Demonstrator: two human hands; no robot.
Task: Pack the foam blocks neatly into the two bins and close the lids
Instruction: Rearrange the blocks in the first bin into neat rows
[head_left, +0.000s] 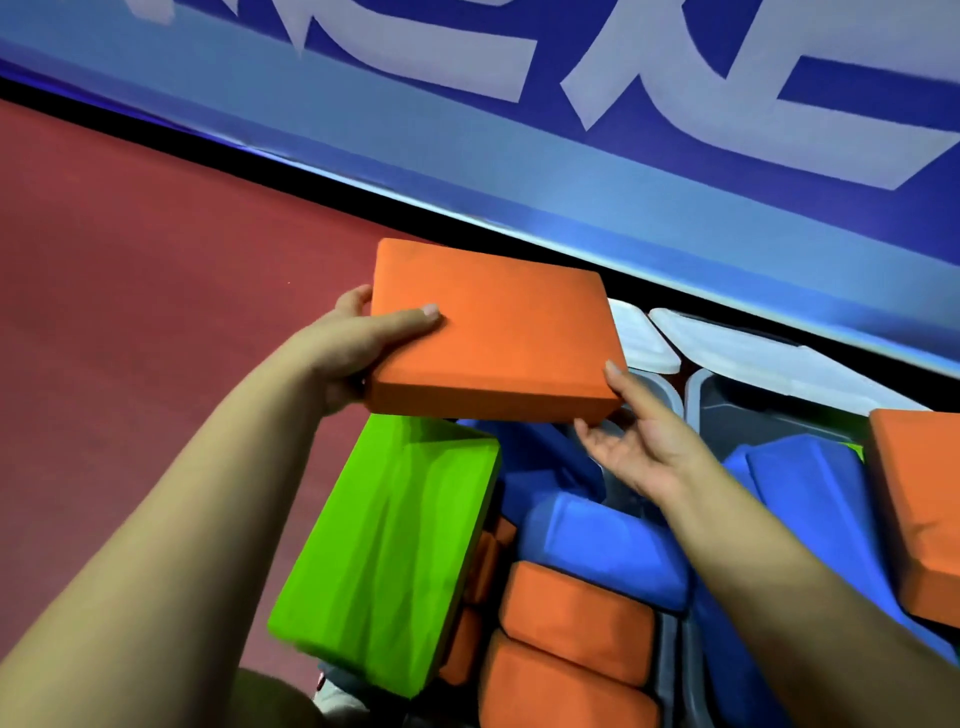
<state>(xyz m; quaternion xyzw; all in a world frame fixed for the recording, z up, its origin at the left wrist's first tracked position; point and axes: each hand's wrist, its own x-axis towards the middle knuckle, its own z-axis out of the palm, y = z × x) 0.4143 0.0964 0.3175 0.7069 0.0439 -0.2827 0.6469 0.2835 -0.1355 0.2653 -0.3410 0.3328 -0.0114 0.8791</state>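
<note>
Place: an indoor sports or play hall, it seems;
Floor: red sport-type floor (130, 270);
Barrier: long blue banner (519, 171) with big white letters;
Equipment: coloured foam blocks (582, 618) in grey bins (691, 400)

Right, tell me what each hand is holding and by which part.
The left hand grips the flat orange foam block by its left edge, thumb on top. The right hand is open, fingertips touching the block's near right corner, not gripping.

Dull red matte floor (130, 291); blue banner wall (519, 171) printed with large pale lettering (639, 57); black strip (218, 166) running along the wall's base.
</note>
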